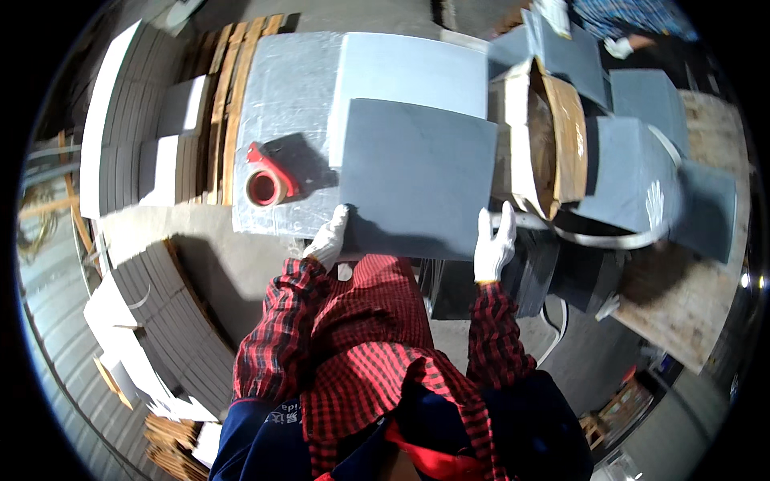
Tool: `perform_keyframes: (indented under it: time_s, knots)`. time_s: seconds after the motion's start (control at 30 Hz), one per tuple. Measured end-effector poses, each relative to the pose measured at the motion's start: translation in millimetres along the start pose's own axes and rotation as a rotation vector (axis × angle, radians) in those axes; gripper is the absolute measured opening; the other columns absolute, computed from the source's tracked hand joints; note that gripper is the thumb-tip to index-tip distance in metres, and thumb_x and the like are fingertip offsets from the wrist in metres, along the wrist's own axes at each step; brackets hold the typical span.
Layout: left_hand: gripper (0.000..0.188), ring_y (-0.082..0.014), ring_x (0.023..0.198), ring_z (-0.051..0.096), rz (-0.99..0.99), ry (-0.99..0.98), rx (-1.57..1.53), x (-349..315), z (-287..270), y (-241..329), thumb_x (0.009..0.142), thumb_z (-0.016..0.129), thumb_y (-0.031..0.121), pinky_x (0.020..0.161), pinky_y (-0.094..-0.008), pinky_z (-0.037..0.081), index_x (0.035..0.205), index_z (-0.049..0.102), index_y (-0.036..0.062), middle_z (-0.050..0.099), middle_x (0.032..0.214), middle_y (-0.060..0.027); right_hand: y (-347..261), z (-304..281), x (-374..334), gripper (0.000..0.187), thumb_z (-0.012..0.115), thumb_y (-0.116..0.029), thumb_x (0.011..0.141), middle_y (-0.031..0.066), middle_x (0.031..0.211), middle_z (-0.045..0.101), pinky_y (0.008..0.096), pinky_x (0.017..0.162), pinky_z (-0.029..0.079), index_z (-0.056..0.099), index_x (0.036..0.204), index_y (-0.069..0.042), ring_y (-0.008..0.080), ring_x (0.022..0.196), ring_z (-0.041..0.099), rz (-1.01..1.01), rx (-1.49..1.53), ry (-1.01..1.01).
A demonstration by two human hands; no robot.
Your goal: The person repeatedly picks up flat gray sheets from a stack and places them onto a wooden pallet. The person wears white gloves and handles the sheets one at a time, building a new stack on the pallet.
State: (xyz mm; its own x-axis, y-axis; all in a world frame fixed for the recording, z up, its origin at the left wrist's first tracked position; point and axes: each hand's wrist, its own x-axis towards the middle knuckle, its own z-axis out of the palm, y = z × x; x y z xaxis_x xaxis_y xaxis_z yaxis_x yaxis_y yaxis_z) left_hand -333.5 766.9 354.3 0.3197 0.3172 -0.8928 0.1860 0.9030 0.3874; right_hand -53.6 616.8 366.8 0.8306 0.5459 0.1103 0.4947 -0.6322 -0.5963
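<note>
A flat, dark grey square panel (pixel 419 172) lies in front of me, partly over a lighter grey-white sheet (pixel 413 68). Its near edge sticks out past the table. My left hand (pixel 329 238), in a white glove, is closed at the panel's near left corner; its fingers lie along the side edge. At the near right corner, my gloved right hand (pixel 494 247) has its thumb and fingers apart and pointing away from me, close against the panel's edge. A red tape dispenser (pixel 270 180) with a roll of tape rests on the table to the left.
The grey-topped table (pixel 285 88) stands beside a wooden pallet (pixel 233 96) and stacked white-edged boards (pixel 132 120). More boards (pixel 160 313) are stacked at lower left. An opened cardboard carton (pixel 565 136) and grey blocks (pixel 630 168) sit to the right. Another person's gloved hand (pixel 619 48) shows far right.
</note>
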Motion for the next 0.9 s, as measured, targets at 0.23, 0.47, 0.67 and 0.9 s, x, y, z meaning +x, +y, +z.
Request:
perform_keyframes:
  time_s: [0.23, 0.47, 0.67, 0.9]
  knots:
    - [0.062, -0.0272, 0.102, 0.065, 0.041, 0.135, 0.098, 10.7, 11.4, -2.8, 0.097, 0.046, 0.063, 0.073, -0.0464, 0.062, 0.132, 0.055, 0.0119, 0.062, 0.117, -0.0104, 26.5, 30.8, 19.3, 0.053, 0.051, -0.05, 0.1, 0.0171, 0.091, 0.066, 0.0408, 0.076, 0.048, 0.066, 0.11, 0.0, 0.0261, 0.083, 0.064, 0.619, 0.541, -0.178]
    - [0.058, -0.0146, 0.094, 0.062, 0.397, -0.058, 0.463, -49.4, -35.0, -36.1, 0.102, 0.05, 0.048, 0.083, -0.0308, 0.051, 0.127, 0.059, -0.0026, 0.067, 0.109, -0.0075, 5.2, -32.6, -124.3, 0.072, 0.039, -0.058, 0.101, 0.0239, 0.088, 0.07, 0.0428, 0.078, 0.048, 0.067, 0.1, 0.009, 0.0334, 0.086, 0.066, 0.825, 0.225, -0.004]
    - [0.06, -0.0164, 0.104, 0.061, 0.116, -0.396, 0.793, -86.3, -62.5, -76.5, 0.097, 0.061, 0.042, 0.091, -0.0309, 0.049, 0.13, 0.055, -0.0084, 0.065, 0.119, -0.012, -11.2, -87.6, -297.8, 0.064, 0.056, -0.053, 0.097, 0.0133, 0.085, 0.069, 0.0363, 0.076, 0.047, 0.07, 0.096, 0.009, 0.0191, 0.083, 0.06, 1.172, 0.563, 0.48]
    - [0.055, -0.0198, 0.107, 0.063, 0.004, -0.688, 1.031, -116.4, -58.5, -135.3, 0.099, 0.06, 0.037, 0.093, -0.0334, 0.05, 0.13, 0.056, -0.0075, 0.066, 0.12, -0.0142, -45.9, -131.9, -458.5, 0.054, 0.049, -0.044, 0.102, 0.0041, 0.095, 0.068, 0.0316, 0.078, 0.049, 0.069, 0.104, 0.007, 0.0151, 0.087, 0.061, 1.182, 0.863, 0.881]
